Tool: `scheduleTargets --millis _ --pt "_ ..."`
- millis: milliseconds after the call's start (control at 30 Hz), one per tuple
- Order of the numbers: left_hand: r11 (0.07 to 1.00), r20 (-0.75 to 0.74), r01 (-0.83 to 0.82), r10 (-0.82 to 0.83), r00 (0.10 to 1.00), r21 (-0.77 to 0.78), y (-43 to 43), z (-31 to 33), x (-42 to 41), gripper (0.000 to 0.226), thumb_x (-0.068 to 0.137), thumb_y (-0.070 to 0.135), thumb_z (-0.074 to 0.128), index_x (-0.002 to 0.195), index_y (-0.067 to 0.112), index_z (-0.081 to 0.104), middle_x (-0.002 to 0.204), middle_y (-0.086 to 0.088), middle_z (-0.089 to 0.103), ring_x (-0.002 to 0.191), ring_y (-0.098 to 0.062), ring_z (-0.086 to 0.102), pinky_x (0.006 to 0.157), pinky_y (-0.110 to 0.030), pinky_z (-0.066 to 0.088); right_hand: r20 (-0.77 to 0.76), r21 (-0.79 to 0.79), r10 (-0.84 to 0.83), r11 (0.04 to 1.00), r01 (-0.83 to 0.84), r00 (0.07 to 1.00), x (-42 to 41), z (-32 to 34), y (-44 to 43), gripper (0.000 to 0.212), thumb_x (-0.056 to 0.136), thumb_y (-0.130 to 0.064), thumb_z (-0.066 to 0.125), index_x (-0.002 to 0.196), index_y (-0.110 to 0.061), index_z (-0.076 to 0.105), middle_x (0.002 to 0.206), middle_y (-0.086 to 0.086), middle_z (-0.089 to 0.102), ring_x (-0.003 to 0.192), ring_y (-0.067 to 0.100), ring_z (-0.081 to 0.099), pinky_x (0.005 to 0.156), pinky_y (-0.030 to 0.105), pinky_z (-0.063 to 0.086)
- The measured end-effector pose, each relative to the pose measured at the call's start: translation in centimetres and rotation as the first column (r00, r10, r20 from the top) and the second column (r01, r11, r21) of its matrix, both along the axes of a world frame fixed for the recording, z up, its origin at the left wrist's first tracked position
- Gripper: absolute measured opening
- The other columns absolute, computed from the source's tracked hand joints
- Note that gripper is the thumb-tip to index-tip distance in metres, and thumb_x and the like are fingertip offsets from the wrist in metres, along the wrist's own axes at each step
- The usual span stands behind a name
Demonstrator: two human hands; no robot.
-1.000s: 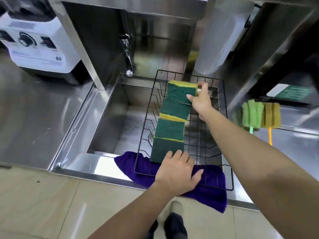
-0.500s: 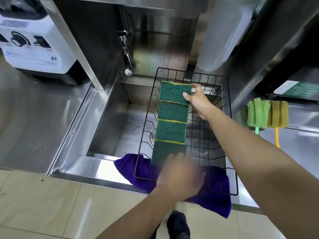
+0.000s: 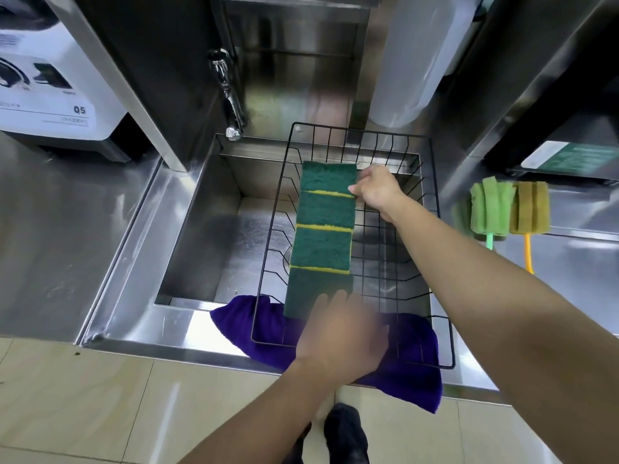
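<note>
- Now my right hand pinches the far sponge by its right edge, fingers curled.
- My left hand, blurred, lays flattish fingers on the nearest sponge.
- Both sit in one row inside the wire rack over the sink.

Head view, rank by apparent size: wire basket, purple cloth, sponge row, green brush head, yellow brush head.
1. wire basket
2. purple cloth, partly hidden under the basket and an arm
3. sponge row
4. green brush head and yellow brush head: they look alike, so not ranked.
</note>
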State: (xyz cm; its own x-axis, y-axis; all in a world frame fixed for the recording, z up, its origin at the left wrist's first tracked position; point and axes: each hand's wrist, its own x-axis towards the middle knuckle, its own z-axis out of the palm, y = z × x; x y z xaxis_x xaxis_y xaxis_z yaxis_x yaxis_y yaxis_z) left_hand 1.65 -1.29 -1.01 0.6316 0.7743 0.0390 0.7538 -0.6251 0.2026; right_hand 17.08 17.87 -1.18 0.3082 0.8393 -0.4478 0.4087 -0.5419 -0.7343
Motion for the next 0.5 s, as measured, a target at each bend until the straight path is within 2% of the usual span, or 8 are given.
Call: scheduleTargets --millis 67,133,233,300,367,433,500 --pt "1.000 -0.021 -0.001 0.001 1.000 -0.010 0.1 0.1 0.2 0.043 0.083 0.046 0.037 0.072 0.013 0.063 0.068 -0.003 0.060 0.064 -0.023 0.052 0.062 -0.035 0.046 0.010 -0.016 0.043 0.999 -0.043 0.999 0.2 0.2 -0.8 0.030 0.087 -0.003 0.059 0.117 -0.007 0.055 0.124 0.015 0.058 0.118 0.032 0.055 0.106 0.043 0.044" --pt "1.000 -0.029 -0.004 0.003 1.000 -0.007 0.1 0.1 0.2 0.043 0.083 0.046 0.037 0.071 0.013 0.063 0.068 -0.003 0.060 0.064 -0.023 0.053 0.062 -0.034 0.046 -0.009 -0.046 0.130 0.990 -0.130 0.992 0.5 0.6 -1.6 0.038 0.090 -0.004 0.056 0.128 -0.005 0.050 0.132 0.014 0.053 0.123 0.028 0.050 0.107 0.036 0.040" --pt "1.000 -0.042 -0.005 0.005 0.999 -0.001 0.2 0.0 0.0 0.044 0.083 0.045 0.038 0.072 0.012 0.064 0.069 -0.005 0.061 0.064 -0.025 0.055 0.062 -0.035 0.047 0.000 -0.005 0.173 0.985 -0.173 0.985 0.6 1.2 -2.8 0.040 0.090 -0.011 0.059 0.128 -0.005 0.051 0.118 0.010 0.056 0.112 0.024 0.054 0.092 0.029 0.042" --pt "1.000 -0.066 -0.001 0.000 0.998 -0.010 0.1 0.1 -0.2 0.044 0.083 0.044 0.037 0.072 0.011 0.065 0.069 -0.005 0.062 0.065 -0.026 0.056 0.062 -0.036 0.047 0.094 0.103 0.092 0.990 -0.101 0.991 1.2 1.9 -3.8 0.030 0.090 -0.012 0.058 0.119 -0.004 0.058 0.103 0.006 0.056 0.097 0.018 0.052 0.080 0.022 0.038" --pt "1.000 -0.082 0.004 -0.006 0.997 -0.019 0.1 0.2 -0.2 0.044 0.083 0.044 0.037 0.071 0.012 0.065 0.069 -0.005 0.062 0.065 -0.026 0.057 0.061 -0.036 0.047 0.180 0.227 -0.053 0.974 0.011 0.982 2.4 2.7 -4.8 0.021 0.089 -0.009 0.055 0.108 -0.004 0.064 0.092 0.004 0.057 0.090 0.018 0.053 0.073 0.021 0.042" --pt "1.000 -0.090 0.008 -0.011 0.996 -0.029 0.0 0.3 -0.2 0.044 0.083 0.044 0.037 0.070 0.013 0.065 0.068 -0.004 0.061 0.065 -0.026 0.057 0.061 -0.037 0.047 0.297 0.311 -0.191 0.946 0.094 0.936 3.9 3.5 -6.3 0.020 0.088 -0.009 0.051 0.100 -0.009 0.066 0.090 0.009 0.064 0.092 0.029 0.061 0.079 0.030 0.049" --pt "0.999 -0.100 0.009 -0.012 0.995 -0.039 0.0 0.4 -0.2 0.045 0.083 0.045 0.036 0.070 0.013 0.066 0.069 -0.004 0.062 0.067 -0.026 0.057 0.062 -0.037 0.046 0.436 0.311 -0.301 0.935 0.172 0.848 5.5 4.4 -8.0 0.022 0.087 -0.010 0.047 0.101 -0.009 0.065 0.103 0.019 0.069 0.101 0.037 0.062 0.083 0.038 0.049"
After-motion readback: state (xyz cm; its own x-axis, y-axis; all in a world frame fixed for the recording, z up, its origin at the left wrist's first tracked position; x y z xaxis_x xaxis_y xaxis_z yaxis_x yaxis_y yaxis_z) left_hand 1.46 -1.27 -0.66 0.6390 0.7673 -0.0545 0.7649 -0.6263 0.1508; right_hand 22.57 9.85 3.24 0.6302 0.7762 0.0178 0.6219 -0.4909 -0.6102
